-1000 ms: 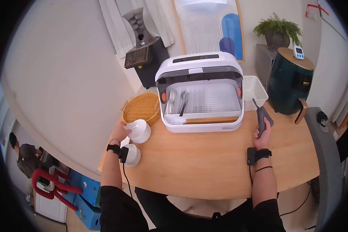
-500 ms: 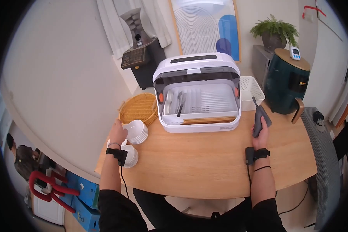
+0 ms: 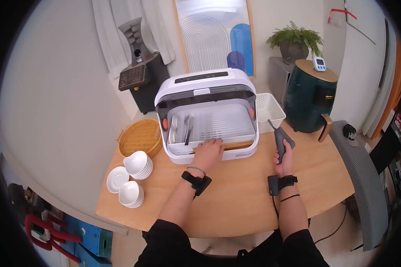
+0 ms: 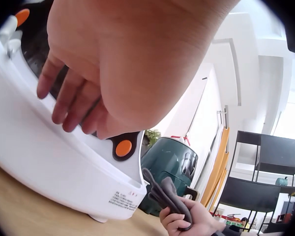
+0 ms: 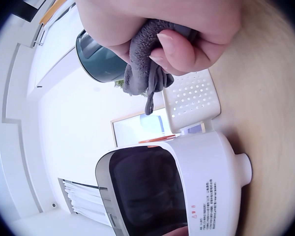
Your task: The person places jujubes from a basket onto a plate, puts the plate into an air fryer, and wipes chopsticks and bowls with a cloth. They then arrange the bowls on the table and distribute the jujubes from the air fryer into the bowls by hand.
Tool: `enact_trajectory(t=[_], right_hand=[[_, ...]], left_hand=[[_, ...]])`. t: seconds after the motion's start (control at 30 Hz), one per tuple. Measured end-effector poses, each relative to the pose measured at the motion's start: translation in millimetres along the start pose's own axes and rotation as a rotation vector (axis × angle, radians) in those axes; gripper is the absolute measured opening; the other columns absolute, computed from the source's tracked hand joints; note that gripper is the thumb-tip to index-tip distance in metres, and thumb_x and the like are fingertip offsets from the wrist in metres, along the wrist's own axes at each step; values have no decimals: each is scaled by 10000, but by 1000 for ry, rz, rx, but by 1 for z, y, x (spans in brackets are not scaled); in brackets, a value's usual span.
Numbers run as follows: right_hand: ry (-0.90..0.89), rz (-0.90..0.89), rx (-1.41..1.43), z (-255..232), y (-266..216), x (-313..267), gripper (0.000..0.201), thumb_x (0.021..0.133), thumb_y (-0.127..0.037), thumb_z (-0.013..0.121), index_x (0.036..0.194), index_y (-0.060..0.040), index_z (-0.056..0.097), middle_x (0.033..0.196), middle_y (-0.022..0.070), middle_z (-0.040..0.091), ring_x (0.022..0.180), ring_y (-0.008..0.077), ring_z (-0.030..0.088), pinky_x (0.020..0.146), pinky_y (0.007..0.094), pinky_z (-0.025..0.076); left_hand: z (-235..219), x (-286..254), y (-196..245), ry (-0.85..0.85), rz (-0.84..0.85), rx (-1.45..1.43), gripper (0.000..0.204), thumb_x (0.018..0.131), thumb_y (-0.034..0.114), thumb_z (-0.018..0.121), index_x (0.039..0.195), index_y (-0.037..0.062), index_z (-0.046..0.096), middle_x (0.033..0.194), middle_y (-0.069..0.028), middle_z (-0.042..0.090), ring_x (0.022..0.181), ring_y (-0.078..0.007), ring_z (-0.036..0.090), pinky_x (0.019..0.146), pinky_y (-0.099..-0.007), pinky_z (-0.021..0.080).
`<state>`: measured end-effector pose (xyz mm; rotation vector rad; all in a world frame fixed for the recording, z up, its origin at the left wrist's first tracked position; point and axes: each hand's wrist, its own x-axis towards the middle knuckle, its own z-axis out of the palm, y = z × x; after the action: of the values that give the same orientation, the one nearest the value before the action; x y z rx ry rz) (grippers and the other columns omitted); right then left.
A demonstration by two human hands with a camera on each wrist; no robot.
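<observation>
My left hand (image 3: 209, 153) reaches over the front rim of a white tableware box (image 3: 196, 159), its lid raised. In the left wrist view its fingers (image 4: 69, 98) hang loosely down, just behind that rim. Beside them in the front slot lie wooden chopsticks (image 3: 238, 145), partly hidden by the hand. Dark-handled cutlery (image 3: 189, 130) stands at the left inside the box. My right hand (image 3: 284, 163) grips a crumpled grey cloth (image 5: 146, 59) above the table, to the right of the box.
White bowls stand in an upper stack (image 3: 139, 164) and a lower stack (image 3: 131, 194) on the left, near a small saucer (image 3: 117, 180). Behind them is a wicker tray (image 3: 140, 138). A white perforated basket (image 3: 270, 109) and a green air fryer (image 3: 311, 98) stand at the right.
My left hand has left the bowls and moved right to the front of the box. The right hand keeps the cloth. The head view has shifted right.
</observation>
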<state>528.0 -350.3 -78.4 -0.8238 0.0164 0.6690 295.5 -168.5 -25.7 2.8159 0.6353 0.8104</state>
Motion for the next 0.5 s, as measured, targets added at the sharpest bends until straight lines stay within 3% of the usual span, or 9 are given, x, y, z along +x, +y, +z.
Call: enact_trajectory(t=[0.07, 0.17, 0.27, 0.4, 0.5], right_hand=[[1, 2, 2, 4, -3, -2, 253, 909, -359, 653, 945, -133, 546, 699, -1, 495, 475, 90, 439, 344, 208, 277], [-9, 10, -11, 7, -4, -3, 266, 905, -376, 655, 927, -133, 550, 726, -5, 511, 473, 85, 427, 344, 201, 272], [-49, 19, -59, 11, 0, -1, 265, 908, -374, 652, 930, -130, 551, 738, -5, 517, 478, 82, 430, 345, 201, 273], [-48, 26, -52, 17, -1, -2, 255, 901, -359, 659, 942, -143, 528, 676, -9, 471, 461, 87, 422, 348, 212, 266], [-44, 23, -65, 19, -1, -2, 253, 905, -363, 652, 922, -139, 536, 685, -8, 479, 469, 85, 424, 352, 209, 268]], left_hand=[[22, 1, -1, -18, -102, 77, 243, 945, 242, 508, 1029, 63, 649, 972, -140, 678, 989, -337, 622, 851, -526, 467], [39, -2, -4, 111, -87, 185, 243, 920, 251, 526, 937, 46, 654, 973, -119, 672, 964, -307, 613, 810, -531, 448], [41, -3, -5, 74, -156, 259, 253, 911, 271, 536, 894, 45, 649, 959, -114, 662, 964, -288, 604, 789, -525, 434], [27, -1, -5, 25, -144, 112, 221, 908, 239, 541, 889, 46, 646, 933, -111, 650, 959, -293, 600, 774, -513, 434], [17, 0, -11, -15, -154, 13, 160, 912, 192, 550, 926, 58, 637, 929, -102, 639, 952, -328, 605, 836, -510, 454]])
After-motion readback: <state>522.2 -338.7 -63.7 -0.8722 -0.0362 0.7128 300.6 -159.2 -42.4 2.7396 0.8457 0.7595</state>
